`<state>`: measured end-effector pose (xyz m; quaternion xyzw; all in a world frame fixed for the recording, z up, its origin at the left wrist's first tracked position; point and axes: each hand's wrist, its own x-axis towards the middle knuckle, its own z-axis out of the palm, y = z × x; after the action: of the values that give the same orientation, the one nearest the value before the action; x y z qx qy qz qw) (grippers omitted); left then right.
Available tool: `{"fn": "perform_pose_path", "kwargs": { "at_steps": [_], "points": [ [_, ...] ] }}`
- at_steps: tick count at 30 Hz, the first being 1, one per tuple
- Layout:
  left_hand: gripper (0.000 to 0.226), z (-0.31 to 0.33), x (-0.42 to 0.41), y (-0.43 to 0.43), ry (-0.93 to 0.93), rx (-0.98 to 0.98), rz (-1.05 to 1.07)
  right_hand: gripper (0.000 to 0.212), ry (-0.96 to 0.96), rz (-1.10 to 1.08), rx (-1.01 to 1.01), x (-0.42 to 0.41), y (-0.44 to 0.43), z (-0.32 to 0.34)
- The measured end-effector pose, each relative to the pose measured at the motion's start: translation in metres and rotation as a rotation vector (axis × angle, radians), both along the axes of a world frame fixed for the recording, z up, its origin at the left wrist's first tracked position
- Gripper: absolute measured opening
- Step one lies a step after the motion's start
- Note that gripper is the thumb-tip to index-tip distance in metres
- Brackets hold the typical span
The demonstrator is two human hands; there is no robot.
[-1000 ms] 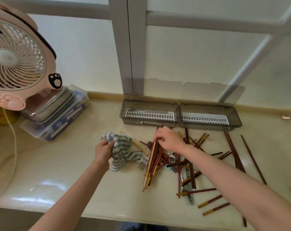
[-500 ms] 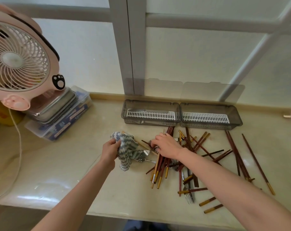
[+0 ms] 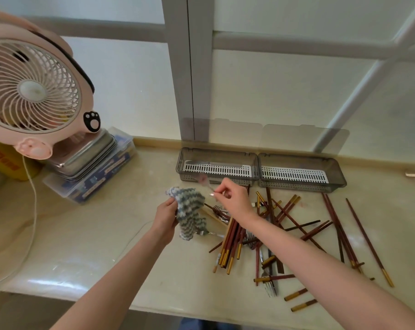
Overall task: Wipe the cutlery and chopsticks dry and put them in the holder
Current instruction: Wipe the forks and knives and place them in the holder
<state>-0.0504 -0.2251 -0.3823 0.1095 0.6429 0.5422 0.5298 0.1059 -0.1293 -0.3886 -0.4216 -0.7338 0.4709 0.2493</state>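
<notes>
My left hand (image 3: 166, 216) grips a grey-and-white striped cloth (image 3: 189, 211) above the counter. My right hand (image 3: 232, 201) pinches the handle of a small metal spoon (image 3: 204, 181), blurred, lifted just in front of the holder. The grey two-compartment holder (image 3: 258, 171) lies by the window; a knife (image 3: 213, 163) rests in its left compartment. A heap of red-brown chopsticks (image 3: 235, 236) with gold ends, mixed with forks (image 3: 270, 285), is scattered under and right of my right arm.
A pink table fan (image 3: 32, 91) stands at the left on stacked metal trays (image 3: 82, 158) and a clear plastic box; its white cord (image 3: 32, 198) trails over the counter. The counter's front edge (image 3: 154, 306) runs below my arms. The window frame rises behind the holder.
My right hand left the chopstick heap and rose with a spoon pinched in its fingers. My left hand lifted the cloth slightly. The view shifted.
</notes>
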Motion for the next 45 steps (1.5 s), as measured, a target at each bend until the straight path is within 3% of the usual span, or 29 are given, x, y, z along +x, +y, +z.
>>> {"fn": "perform_pose_path", "kwargs": {
  "at_steps": [2,6,13,17,20,26,28,31,33,36,39,41,45],
  "points": [
    [0.024,0.004,0.009,0.005,0.003,0.026,0.0,0.018,-0.019,0.045,-0.027,-0.012,-0.012,0.004],
    [0.015,0.008,0.018,0.014,0.07,0.014,0.033,0.014,-0.034,-0.071,-0.084,-0.025,-0.025,0.002],
    [0.011,0.01,0.01,0.025,0.214,-0.06,0.082,0.014,-0.009,0.03,-0.476,-0.02,-0.029,0.029],
    [0.021,0.011,0.002,0.038,0.321,-0.077,0.117,0.012,0.013,0.041,-0.498,-0.016,-0.025,0.049],
    [0.017,0.009,0.001,0.039,0.342,-0.079,0.185,0.009,-0.028,0.028,-0.499,-0.014,-0.028,0.048],
    [0.004,0.025,-0.003,0.034,0.169,-0.085,0.454,0.015,-0.011,-0.029,-0.433,-0.013,-0.036,0.043],
    [0.011,0.025,-0.012,0.029,0.059,-0.029,0.306,0.018,0.07,-0.123,-0.391,-0.012,-0.033,0.043],
    [0.019,0.021,0.002,0.023,0.027,0.006,-0.094,0.014,0.12,-0.214,-0.334,-0.017,-0.027,0.039],
    [0.021,0.018,0.014,0.022,0.025,0.0,-0.153,0.015,0.105,-0.197,-0.335,-0.024,-0.028,0.034],
    [0.02,0.013,0.014,0.025,0.046,-0.044,-0.023,0.007,0.077,-0.114,-0.382,-0.024,-0.032,0.028],
    [0.014,0.013,0.004,0.029,-0.001,-0.069,0.159,0.034,0.145,0.08,-0.59,-0.008,-0.032,0.022],
    [0.01,0.017,0.0,0.031,-0.026,-0.062,0.231,0.039,0.271,0.223,-0.714,0.003,-0.033,0.017],
    [0.019,0.017,0.006,0.033,-0.068,-0.035,0.221,0.033,0.446,0.127,-0.757,0.005,-0.033,0.012]
  ]
}}
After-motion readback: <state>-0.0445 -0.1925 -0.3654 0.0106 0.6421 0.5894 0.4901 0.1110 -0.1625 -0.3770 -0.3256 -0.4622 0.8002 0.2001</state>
